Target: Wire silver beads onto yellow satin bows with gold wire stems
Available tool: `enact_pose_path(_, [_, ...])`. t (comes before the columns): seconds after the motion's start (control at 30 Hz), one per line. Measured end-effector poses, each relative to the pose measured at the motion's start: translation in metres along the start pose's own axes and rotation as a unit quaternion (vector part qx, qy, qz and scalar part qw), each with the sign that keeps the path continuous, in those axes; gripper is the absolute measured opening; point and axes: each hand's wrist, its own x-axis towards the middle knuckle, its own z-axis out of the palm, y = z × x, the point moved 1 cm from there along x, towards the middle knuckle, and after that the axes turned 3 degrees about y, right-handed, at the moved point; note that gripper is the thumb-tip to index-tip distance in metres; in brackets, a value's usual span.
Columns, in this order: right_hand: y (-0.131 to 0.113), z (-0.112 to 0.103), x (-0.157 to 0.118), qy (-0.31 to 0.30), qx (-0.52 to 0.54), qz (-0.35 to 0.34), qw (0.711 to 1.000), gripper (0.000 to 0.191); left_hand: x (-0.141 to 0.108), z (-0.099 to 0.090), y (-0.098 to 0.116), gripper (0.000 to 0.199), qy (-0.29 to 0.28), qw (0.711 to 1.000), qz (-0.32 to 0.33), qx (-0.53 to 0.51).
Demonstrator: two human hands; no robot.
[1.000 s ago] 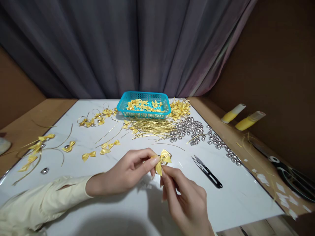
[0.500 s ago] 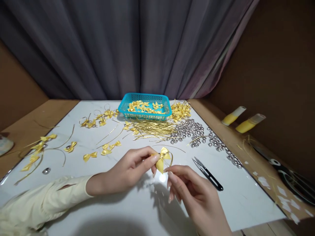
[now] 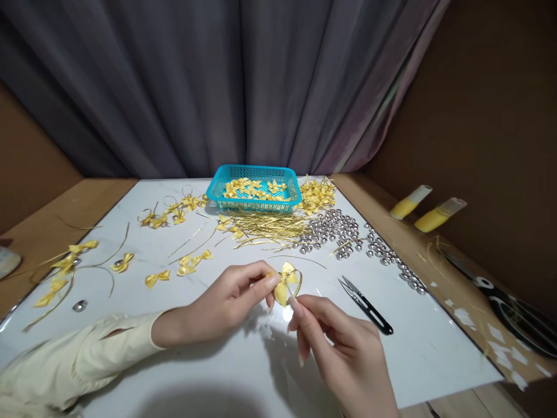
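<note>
Between my hands, above the white tabletop, is a yellow ribbon bow (image 3: pixel 284 284) with a loop of gold cord (image 3: pixel 299 283) on its right side. My left hand (image 3: pixel 235 296) pinches the bow's left edge between thumb and fingertips. With thumb and index finger together, my right hand (image 3: pixel 337 337) pinches at the lower end of the bow, where a thin cord end seems to run into the fingertips. Black thread snips (image 3: pixel 368 306) lie just right of my right hand. Loose yellow bows (image 3: pixel 157 278) lie beyond my left forearm.
Behind the hands stands a turquoise basket (image 3: pixel 255 204) of yellow bows, with cut gold cords (image 3: pixel 272 226) before it. Silver heart-shaped pieces (image 3: pixel 333 226) spread rightward. Scissors (image 3: pixel 500 302) and two yellow tubes (image 3: pixel 439 215) lie along the right edge. A grey curtain (image 3: pixel 195 87) hangs behind.
My right hand's fingertips have shifted slightly left, closer in at the lower part of the bow. My left hand keeps its pinch. The whole view has shifted a little.
</note>
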Motion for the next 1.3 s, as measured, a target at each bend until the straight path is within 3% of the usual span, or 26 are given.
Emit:
enact_pose_path(0.2, [0.000, -0.002, 0.000, -0.007, -0.056, -0.065, 0.996, 0.026, 0.000, 0.000, 0.000, 0.025, 0.005, 1.000, 0.007, 0.009])
enact_pose_path(0.53, [0.002, 0.001, 0.001, -0.035, -0.053, -0.066, 0.996, 0.026, -0.003, 0.000, -0.001, 0.025, 0.004, 0.999, 0.024, 0.038])
enact_pose_path(0.83, [0.001, 0.005, 0.000, -0.054, -0.033, -0.078, 0.995, 0.023, -0.005, 0.001, -0.003, 0.020, 0.029, 0.984, 0.132, 0.115])
enact_pose_path(1.1, [0.004, 0.014, -0.006, -0.033, -0.024, -0.107, 0.993, 0.017, -0.008, 0.004, -0.001, 0.022, 0.016, 0.999, 0.050, -0.001])
enact_pose_path(1.3, [0.005, 0.018, -0.007, -0.021, -0.025, -0.125, 0.992, 0.018, -0.010, 0.008, -0.006, 0.022, 0.025, 0.998, 0.031, -0.044])
